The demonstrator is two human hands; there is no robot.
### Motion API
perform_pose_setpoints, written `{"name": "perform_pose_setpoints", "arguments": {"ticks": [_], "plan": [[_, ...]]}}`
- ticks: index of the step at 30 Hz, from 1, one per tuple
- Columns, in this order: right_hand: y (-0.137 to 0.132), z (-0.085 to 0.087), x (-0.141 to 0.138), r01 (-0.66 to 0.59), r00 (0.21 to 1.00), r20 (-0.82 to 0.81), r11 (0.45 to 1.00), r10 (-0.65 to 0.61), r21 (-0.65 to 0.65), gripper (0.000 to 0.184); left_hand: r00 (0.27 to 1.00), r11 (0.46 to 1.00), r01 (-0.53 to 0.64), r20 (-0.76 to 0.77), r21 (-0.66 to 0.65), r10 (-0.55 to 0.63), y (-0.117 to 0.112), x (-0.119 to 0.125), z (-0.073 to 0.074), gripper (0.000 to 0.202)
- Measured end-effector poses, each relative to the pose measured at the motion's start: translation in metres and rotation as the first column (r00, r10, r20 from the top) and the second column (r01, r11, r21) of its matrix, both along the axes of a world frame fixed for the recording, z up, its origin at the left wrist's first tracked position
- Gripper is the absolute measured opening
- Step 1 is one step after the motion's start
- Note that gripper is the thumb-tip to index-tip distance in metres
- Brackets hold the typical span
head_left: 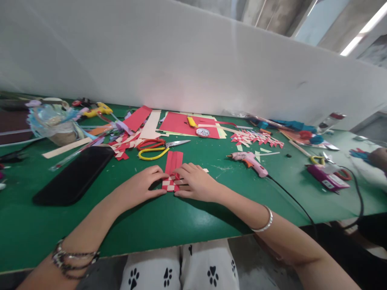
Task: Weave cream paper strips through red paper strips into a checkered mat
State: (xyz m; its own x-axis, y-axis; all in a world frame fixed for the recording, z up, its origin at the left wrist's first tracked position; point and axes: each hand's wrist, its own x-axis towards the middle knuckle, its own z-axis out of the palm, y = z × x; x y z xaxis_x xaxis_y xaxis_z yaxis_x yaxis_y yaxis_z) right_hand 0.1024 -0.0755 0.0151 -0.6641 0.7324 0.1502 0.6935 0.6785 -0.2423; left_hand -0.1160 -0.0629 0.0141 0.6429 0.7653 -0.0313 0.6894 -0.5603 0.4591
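Observation:
A piece of red and cream woven paper strips (168, 183) lies flat on the green table in front of me, its lower part checkered and its long red strips pointing away. My left hand (146, 182) holds its left edge, thumb near the bottom corner and forefinger higher up. From the right, my right hand (198, 182) grips the weave with bent fingers over its right side, hiding part of the checks. Just beyond the strips lie scissors (160, 148) with red and yellow handles, blades pointing right.
A black phone (74, 175) lies left. To the right are a pink glue gun (252, 161) with a trailing cord and a magenta box (328, 177). Red paper sheets (175, 123), a yellow cutter (191, 121) and woven scraps (256, 138) sit behind. Another person's hand (377, 157) shows far right.

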Motion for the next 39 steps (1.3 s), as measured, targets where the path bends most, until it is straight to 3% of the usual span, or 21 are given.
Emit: {"name": "perform_pose_setpoints", "arguments": {"ticks": [8, 20, 25, 39], "plan": [[-0.0029, 0.0019, 0.0040, 0.096, 0.995, -0.019, 0.995, -0.096, -0.018, 0.054, 0.999, 0.997, 0.032, -0.011, 0.065, -0.031, -0.0025, 0.0037, 0.0016, 0.038], [-0.0021, 0.0019, 0.0002, 0.012, 0.988, -0.149, 0.995, -0.026, -0.097, 0.041, 0.998, 1.000, 0.012, 0.055, 0.000, -0.012, -0.0019, 0.0052, -0.0008, 0.037], [-0.0019, -0.0002, 0.0040, 0.065, 0.992, -0.102, 0.997, -0.070, -0.052, 0.053, 0.998, 1.000, 0.005, 0.067, 0.007, -0.006, -0.0030, 0.0053, -0.0005, 0.040], [-0.0063, 0.0024, 0.0045, 0.069, 0.992, -0.100, 0.994, -0.078, -0.088, 0.047, 0.999, 0.999, -0.001, 0.049, 0.037, -0.001, -0.0044, 0.0078, 0.0025, 0.038]]}}
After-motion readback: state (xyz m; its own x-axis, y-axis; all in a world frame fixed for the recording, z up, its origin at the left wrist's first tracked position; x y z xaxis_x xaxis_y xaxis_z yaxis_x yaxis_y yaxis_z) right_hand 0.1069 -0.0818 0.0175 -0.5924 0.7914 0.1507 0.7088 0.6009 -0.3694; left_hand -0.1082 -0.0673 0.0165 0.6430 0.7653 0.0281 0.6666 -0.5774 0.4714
